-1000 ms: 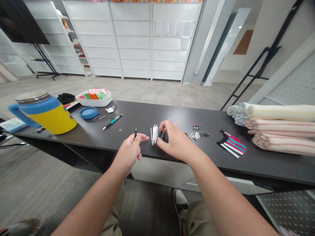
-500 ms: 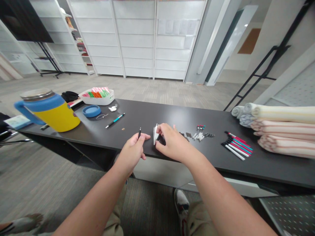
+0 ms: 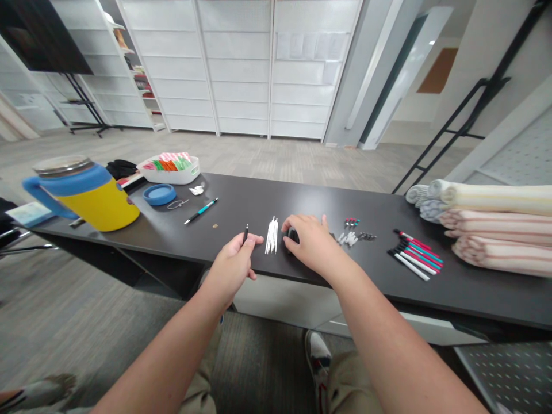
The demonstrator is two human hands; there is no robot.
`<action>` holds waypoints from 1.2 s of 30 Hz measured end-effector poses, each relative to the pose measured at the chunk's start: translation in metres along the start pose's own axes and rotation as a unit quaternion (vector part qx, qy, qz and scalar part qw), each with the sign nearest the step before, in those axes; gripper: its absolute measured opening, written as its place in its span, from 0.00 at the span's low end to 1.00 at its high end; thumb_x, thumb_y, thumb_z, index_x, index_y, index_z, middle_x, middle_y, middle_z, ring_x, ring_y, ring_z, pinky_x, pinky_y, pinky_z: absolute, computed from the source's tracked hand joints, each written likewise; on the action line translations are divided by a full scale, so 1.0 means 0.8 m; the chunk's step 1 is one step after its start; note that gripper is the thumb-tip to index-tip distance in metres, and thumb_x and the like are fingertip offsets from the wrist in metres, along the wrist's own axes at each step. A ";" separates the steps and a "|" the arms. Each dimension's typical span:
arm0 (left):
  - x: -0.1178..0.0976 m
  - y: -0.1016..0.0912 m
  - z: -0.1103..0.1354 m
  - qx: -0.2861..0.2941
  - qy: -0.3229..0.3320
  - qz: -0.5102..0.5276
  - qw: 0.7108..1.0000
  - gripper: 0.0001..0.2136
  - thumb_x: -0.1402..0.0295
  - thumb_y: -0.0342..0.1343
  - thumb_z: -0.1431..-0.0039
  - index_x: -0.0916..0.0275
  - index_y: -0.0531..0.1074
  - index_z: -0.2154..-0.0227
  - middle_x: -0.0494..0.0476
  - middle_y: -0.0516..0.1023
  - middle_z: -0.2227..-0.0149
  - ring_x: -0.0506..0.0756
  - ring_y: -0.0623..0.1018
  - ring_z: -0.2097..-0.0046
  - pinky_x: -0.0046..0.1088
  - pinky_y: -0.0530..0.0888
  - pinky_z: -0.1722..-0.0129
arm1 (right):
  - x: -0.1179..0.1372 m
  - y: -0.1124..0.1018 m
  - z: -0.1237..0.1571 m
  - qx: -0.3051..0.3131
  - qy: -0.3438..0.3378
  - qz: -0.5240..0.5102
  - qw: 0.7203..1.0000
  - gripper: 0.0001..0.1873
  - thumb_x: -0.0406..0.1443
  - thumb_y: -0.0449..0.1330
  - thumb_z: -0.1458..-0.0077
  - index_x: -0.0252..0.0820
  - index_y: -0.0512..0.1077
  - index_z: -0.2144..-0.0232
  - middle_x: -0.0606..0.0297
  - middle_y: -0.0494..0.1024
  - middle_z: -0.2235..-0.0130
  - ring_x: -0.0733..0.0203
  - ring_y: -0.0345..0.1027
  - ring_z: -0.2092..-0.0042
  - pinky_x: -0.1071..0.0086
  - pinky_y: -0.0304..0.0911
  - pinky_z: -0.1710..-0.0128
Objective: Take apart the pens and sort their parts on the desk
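My left hand [image 3: 235,256] is closed in a pinch near the table's front edge. A slim black pen part [image 3: 245,233] with a pointed tip sticks up from between its thumb and fingers. Just right of it lies a bundle of thin white refills [image 3: 271,236], side by side. My right hand [image 3: 308,238] is arched low over the table, right of the refills, thumb and forefinger apart. Dark pieces [image 3: 294,236] show in that gap; the palm hides the rest. Beyond this hand are small clear and white parts [image 3: 348,238], dark clips [image 3: 367,236] and small coloured-tip pieces [image 3: 352,222].
White, red and teal pen barrels [image 3: 416,256] lie to the right, before rolled towels [image 3: 495,221]. Leftward are a teal pen [image 3: 201,211], a blue lid [image 3: 159,194], a large yellow-blue mug [image 3: 95,198] and a white basket [image 3: 187,174] of colourful packets.
My right hand has moved right, away from the refills, uncovering the bundle. The left hand keeps its pinch on the black part, almost unmoved.
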State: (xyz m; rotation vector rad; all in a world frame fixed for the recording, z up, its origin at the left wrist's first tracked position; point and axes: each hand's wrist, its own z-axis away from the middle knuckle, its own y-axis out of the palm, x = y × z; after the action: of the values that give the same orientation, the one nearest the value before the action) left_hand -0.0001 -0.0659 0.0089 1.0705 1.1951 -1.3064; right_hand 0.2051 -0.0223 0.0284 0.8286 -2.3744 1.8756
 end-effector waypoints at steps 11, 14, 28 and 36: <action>0.002 -0.009 0.000 -0.047 0.055 -0.078 0.994 0.18 0.51 0.55 0.35 0.61 0.78 0.59 0.46 0.70 0.80 0.49 0.66 0.84 0.26 0.69 0.81 | 0.013 0.001 0.011 -0.019 -0.054 -0.004 0.998 0.09 0.33 0.60 0.37 0.48 0.79 0.57 0.57 0.76 0.46 0.44 0.66 0.42 0.23 0.46 0.36; 0.002 -0.011 -0.001 -0.054 0.052 -0.084 0.994 0.17 0.52 0.56 0.36 0.61 0.77 0.60 0.48 0.74 0.78 0.49 0.67 0.84 0.25 0.68 0.82 | 0.022 0.007 0.018 -0.015 -0.103 0.008 0.995 0.13 0.33 0.59 0.36 0.51 0.81 0.54 0.56 0.73 0.40 0.42 0.60 0.36 0.24 0.44 0.34; -0.008 -0.016 0.005 -0.092 0.073 -0.194 0.974 0.16 0.50 0.55 0.34 0.58 0.77 0.61 0.48 0.77 0.76 0.51 0.73 0.82 0.24 0.66 0.80 | 0.033 0.020 0.027 -0.016 -0.156 0.017 0.987 0.16 0.33 0.59 0.35 0.50 0.81 0.49 0.58 0.75 0.39 0.42 0.59 0.34 0.31 0.47 0.31; -0.015 -0.013 0.009 -0.093 0.072 -0.200 0.973 0.16 0.51 0.56 0.35 0.59 0.77 0.61 0.49 0.76 0.77 0.51 0.73 0.80 0.23 0.65 0.82 | 0.033 0.025 0.025 -0.027 -0.171 0.025 0.985 0.10 0.35 0.61 0.35 0.49 0.83 0.59 0.60 0.77 0.42 0.44 0.62 0.35 0.35 0.49 0.30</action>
State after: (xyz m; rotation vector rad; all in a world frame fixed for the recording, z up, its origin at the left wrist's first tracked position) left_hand -0.0095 -0.0716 0.0228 0.8240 1.6725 -1.4002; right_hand 0.1805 -0.0484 0.0131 1.1816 -2.6455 1.8019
